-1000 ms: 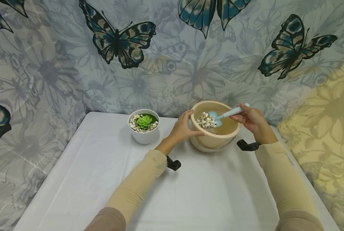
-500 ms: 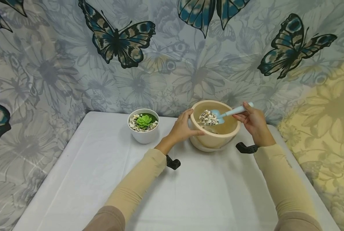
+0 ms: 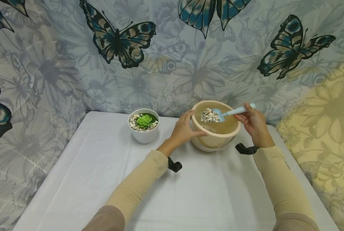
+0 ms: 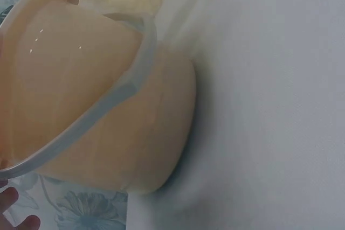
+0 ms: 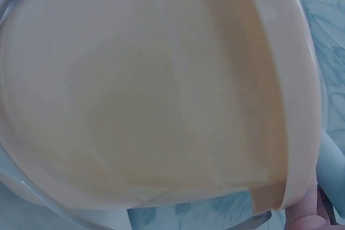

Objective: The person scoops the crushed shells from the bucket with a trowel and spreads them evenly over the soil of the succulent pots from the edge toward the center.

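Observation:
A cream plastic bucket (image 3: 215, 141) stands upright at the table's back right. My left hand (image 3: 184, 129) holds its left side, thumb across the front below the rim and fingertips at the far edge. In my right hand (image 3: 256, 124) is a light blue toy shovel (image 3: 236, 111), pinched by the handle. Small mixed pebbles (image 3: 210, 116) heap on its blade, which hovers over the bucket's mouth. The left wrist view shows the bucket's wall (image 4: 81, 63) and its lowered pale carrying handle (image 4: 102, 109). Right fingers (image 5: 304, 206) appear beside the rim in the right wrist view.
A white pot (image 3: 144, 138) with a green succulent (image 3: 144, 121) and pebbles stands left of the bucket. White cloth (image 3: 172, 199) covers the table. Behind rises a butterfly-patterned fabric backdrop (image 3: 166, 83). Each wrist wears a black camera mount (image 3: 246, 149).
My right hand has moved the loaded shovel slightly right and up within the bucket's mouth. My left hand stays on the bucket, and the potted succulent has not moved.

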`<state>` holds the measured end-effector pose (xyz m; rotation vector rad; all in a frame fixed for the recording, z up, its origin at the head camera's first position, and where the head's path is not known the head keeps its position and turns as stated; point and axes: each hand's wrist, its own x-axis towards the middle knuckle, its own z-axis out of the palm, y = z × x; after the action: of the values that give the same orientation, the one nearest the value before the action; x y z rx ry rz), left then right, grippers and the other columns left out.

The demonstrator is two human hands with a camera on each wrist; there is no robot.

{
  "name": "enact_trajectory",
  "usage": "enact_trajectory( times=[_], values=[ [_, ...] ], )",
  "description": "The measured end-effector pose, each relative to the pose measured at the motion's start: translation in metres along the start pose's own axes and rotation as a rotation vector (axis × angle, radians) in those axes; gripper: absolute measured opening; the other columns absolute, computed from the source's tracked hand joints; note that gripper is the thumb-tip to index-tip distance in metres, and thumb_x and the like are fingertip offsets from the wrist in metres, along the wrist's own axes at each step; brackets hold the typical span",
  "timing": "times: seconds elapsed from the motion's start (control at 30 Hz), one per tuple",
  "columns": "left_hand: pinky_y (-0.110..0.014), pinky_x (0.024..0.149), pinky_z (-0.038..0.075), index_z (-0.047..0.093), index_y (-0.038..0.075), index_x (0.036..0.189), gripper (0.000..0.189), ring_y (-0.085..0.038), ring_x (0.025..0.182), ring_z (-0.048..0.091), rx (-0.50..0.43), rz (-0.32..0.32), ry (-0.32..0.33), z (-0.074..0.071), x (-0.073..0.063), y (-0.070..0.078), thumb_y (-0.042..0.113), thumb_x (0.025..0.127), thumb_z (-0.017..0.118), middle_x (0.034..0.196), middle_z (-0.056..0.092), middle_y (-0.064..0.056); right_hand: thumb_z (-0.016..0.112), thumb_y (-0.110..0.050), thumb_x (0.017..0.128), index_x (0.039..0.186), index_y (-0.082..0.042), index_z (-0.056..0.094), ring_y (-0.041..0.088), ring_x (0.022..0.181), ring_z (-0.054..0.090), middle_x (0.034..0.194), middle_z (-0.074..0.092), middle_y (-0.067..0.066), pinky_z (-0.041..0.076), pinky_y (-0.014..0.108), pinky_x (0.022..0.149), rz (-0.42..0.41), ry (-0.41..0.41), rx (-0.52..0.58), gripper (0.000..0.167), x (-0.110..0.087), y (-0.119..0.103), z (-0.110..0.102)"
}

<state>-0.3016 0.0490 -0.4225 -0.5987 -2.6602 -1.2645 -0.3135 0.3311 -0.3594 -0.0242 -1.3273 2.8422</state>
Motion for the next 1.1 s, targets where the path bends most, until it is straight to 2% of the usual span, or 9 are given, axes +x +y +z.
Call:
enact_trajectory(
  times=[0.27,0.53,0.73,1.1],
  values=[
    [-0.057,0.116,0.028,0.024,0.016,0.155,0.106,-0.027,0.150,0.023,-0.015,0.021,-0.055,-0.005,-0.001,-0.002,0.054,0.074,0.080,0.161,0.025,-0.007,0.059,-0.009,0.096,0.092,0.002,0.064,0.032,0.069,0.074,0.076,0.073,0.021,0.060,0.037,0.065,-0.043,0.023,0.011,0.013,-0.002,0.001,0.000],
    [-0.054,0.118,0.026,0.022,0.019,0.156,0.103,-0.026,0.150,0.021,-0.040,0.011,-0.070,-0.010,-0.003,-0.003,0.053,0.076,0.078,0.163,0.022,-0.004,0.059,-0.007,0.095,0.090,0.002,0.063,0.030,0.065,0.074,0.072,0.072,0.019,0.060,0.037,0.062,-0.118,0.020,0.011,0.011,-0.002,0.005,0.003],
    [-0.054,0.119,0.025,0.021,0.024,0.157,0.099,-0.026,0.150,0.021,-0.076,0.007,-0.090,-0.012,-0.004,-0.005,0.051,0.079,0.077,0.163,0.020,-0.002,0.060,-0.007,0.094,0.092,0.002,0.062,0.028,0.064,0.073,0.071,0.072,0.017,0.060,0.036,0.062,-0.139,0.052,-0.001,0.010,-0.002,0.005,0.003],
    [-0.053,0.119,0.025,0.017,0.011,0.157,0.106,-0.030,0.150,0.021,-0.093,-0.008,-0.073,-0.010,-0.006,-0.003,0.049,0.079,0.077,0.162,0.022,-0.011,0.059,-0.006,0.095,0.095,0.004,0.061,0.030,0.067,0.074,0.075,0.073,0.020,0.060,0.037,0.064,-0.144,0.044,0.035,0.010,-0.005,0.004,0.002]
  ],
)
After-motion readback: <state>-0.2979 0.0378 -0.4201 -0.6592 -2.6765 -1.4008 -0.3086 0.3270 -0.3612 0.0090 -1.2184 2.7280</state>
